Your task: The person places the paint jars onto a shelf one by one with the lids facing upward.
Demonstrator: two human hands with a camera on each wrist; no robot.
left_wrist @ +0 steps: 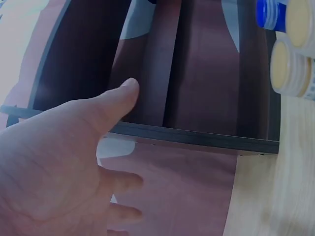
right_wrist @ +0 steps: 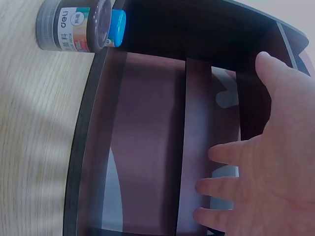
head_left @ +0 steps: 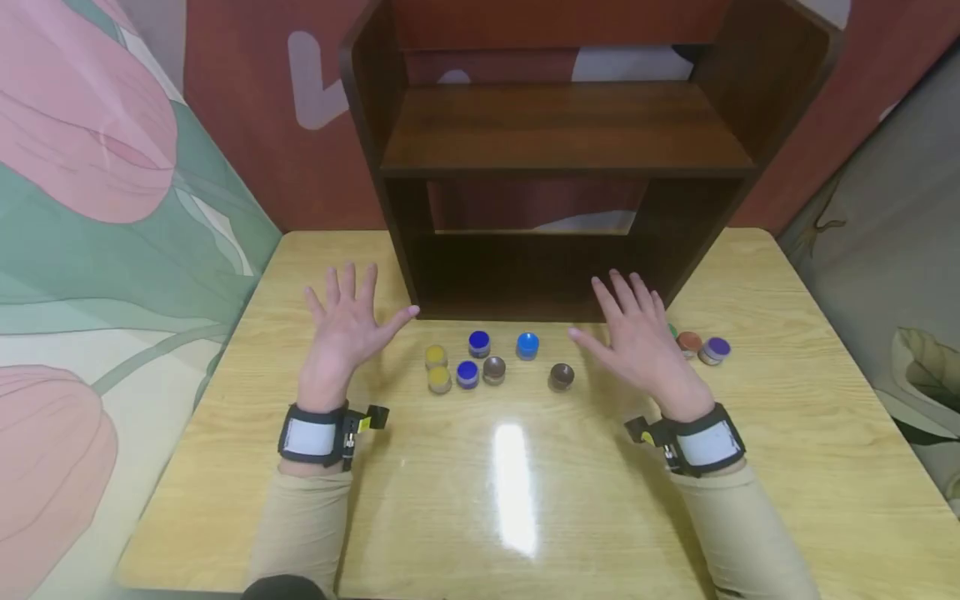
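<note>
My left hand (head_left: 345,337) is held out with fingers spread, left of two yellow-topped paint jars (head_left: 439,380), and holds nothing. Two dark blue jars (head_left: 467,374), a brown jar (head_left: 494,370) and a light blue jar (head_left: 527,346) stand in the middle, with another brown jar (head_left: 562,377) nearer the right hand. That right hand (head_left: 645,350) is also spread and holds nothing. Beyond it are an orange-brown jar (head_left: 688,343), a purple jar (head_left: 715,351) and a green one (head_left: 672,331), partly hidden. In the right wrist view a brown jar (right_wrist: 74,24) shows a "deli" label.
A dark brown wooden shelf unit (head_left: 562,133) stands at the back of the light wood table (head_left: 420,517), behind the jars. Patterned fabric or wall covering (head_left: 90,333) borders the left side. Grey patterned covering (head_left: 885,250) lies along the right.
</note>
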